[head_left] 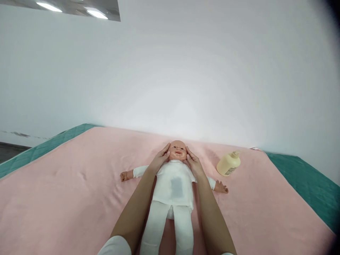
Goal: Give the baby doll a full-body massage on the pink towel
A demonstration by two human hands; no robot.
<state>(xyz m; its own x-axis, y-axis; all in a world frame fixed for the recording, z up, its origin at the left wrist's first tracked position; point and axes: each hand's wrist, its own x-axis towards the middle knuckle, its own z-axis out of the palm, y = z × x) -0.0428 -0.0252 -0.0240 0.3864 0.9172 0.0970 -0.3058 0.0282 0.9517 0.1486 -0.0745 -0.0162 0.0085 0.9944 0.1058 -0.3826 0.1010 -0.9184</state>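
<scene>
A baby doll lies on its back, dressed in a white top with a grey-blue patch and white trousers. Its bald head points away from me and its arms spread out sideways. My left hand rests along the left side of the head, fingers stretched out and the thumb near the cheek. On the opposite side my right hand touches the head in the same way, its fingers extended. Neither hand is closed around anything. The undersides of my fingers are partly hidden.
A pale yellow pump bottle stands tilted in view, right of the doll. Pink cloth covers the bed, with green quilted fabric showing at both sides. A white wall rises behind the far edge.
</scene>
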